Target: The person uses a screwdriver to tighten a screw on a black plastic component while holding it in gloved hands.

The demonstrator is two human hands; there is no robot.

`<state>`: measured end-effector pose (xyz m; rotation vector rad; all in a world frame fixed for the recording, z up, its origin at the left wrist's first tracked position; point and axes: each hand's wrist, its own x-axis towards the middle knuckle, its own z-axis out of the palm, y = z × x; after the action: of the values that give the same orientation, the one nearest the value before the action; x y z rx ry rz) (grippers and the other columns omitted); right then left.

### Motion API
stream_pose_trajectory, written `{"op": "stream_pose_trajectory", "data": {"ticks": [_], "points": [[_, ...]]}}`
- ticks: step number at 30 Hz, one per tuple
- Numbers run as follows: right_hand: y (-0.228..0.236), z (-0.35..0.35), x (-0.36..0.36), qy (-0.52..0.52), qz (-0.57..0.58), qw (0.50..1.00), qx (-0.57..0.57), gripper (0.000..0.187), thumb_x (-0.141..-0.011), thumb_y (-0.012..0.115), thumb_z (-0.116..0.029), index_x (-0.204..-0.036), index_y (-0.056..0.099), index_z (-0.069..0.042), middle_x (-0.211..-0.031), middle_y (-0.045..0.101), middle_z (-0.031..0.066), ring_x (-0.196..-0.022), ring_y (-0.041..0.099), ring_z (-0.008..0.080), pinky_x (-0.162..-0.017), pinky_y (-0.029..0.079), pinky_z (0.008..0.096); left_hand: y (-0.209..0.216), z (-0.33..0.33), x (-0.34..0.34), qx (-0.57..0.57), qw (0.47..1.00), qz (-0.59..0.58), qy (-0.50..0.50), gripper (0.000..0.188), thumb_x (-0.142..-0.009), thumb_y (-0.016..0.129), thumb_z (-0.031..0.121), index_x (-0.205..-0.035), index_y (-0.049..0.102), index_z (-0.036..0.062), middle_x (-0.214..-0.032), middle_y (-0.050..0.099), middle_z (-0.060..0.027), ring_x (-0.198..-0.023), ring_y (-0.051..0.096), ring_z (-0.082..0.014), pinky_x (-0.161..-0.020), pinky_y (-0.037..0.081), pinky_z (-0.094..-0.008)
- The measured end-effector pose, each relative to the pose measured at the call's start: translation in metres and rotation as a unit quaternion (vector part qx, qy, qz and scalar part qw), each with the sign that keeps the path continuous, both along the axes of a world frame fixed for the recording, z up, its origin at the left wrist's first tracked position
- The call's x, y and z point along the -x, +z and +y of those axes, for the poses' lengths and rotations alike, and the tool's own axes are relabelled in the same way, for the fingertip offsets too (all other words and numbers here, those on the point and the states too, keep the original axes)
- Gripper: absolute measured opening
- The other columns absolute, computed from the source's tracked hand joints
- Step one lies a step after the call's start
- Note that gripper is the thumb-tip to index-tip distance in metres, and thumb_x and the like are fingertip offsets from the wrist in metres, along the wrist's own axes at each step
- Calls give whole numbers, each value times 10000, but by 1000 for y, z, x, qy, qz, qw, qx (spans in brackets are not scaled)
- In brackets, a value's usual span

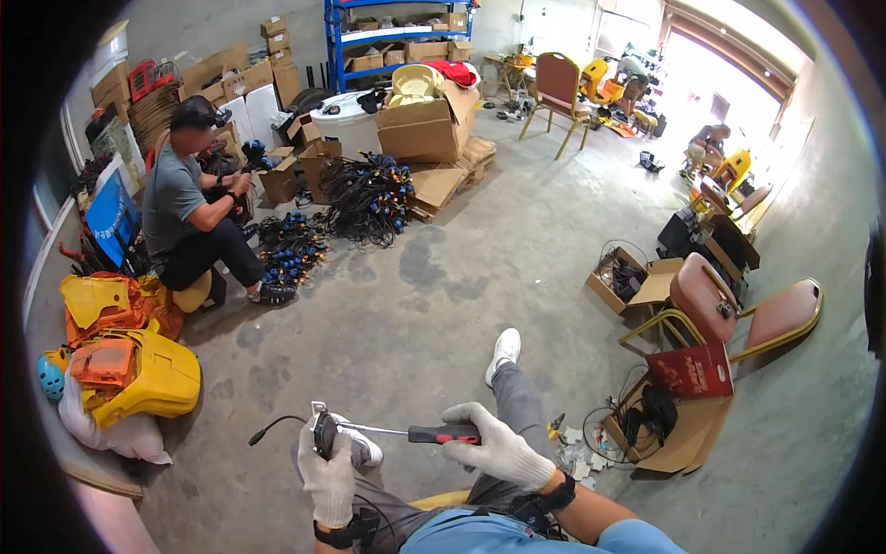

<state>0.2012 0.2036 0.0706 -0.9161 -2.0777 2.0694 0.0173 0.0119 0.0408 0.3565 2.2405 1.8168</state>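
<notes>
In my gloved left hand (328, 480) is a small black device (325, 434) with a metal bracket (318, 407) at its top and a black cable (275, 425) sticking out to the left. My gloved right hand (498, 450) is wrapped round the black and red handle of a screwdriver (443, 434). Its long shaft points left, and the tip meets the device or lies right beside it; the exact contact is too small to tell. Both hands are above my lap, and the fingers of each are closed.
A seated person (189, 203) works at the left beside piled cables (369, 198). Yellow plastic shells (148, 374) lie nearer. On my right are an open carton (701, 434) with black parts, a red box (692, 369) and pink chairs (703, 300). Cartons and a blue shelf (401, 37) stand behind.
</notes>
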Motion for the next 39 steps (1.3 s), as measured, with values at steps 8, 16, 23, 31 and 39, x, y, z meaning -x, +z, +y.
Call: {"op": "stream_pose_trajectory", "data": {"ticks": [8,16,23,31,39], "points": [[11,5,0,45,-47,998,26,490,-959,759,-209,-1362,567,-6,-1042,679,82,-836,688,117,-766,582,304,-12,-3,3,5,1000,15,5,221,-954,682,-20,-1174,660,-9,-1053,707,-39,-931,660,-119,-870,545,-284],[1,9,-1,57,20,992,-107,472,-955,761,-209,-1354,592,-22,-1058,708,90,-830,689,111,-772,574,299,-10,1,2,11,1000,0,-11,295,-924,692,-26,-1215,647,-9,-1003,677,-46,-878,650,-133,-840,540,-303],[14,7,-2,60,-83,994,-38,446,-964,750,-205,-1358,613,-47,-1089,727,94,-889,706,130,-813,576,315,-6,-2,-1,7,999,-19,-31,301,-922,683,-40,-1218,648,-7,-984,684,-49,-862,653,-130,-807,543,-303],[-11,13,-2,98,48,982,-152,407,-949,745,-214,-1296,661,-20,-1040,761,155,-997,754,260,-887,583,367,-6,0,-2,41,998,-42,-16,301,-932,656,-4,-1233,660,-19,-1058,718,-48,-960,671,-135,-905,541,-307],[19,21,10,9,-28,999,29,397,-974,624,-108,-1349,641,19,-940,682,54,-721,648,119,-635,525,255,-23,-14,36,-198,952,-227,-56,307,-950,667,8,-1253,620,8,-1133,695,-95,-957,689,-179,-812,582,-299]]}}
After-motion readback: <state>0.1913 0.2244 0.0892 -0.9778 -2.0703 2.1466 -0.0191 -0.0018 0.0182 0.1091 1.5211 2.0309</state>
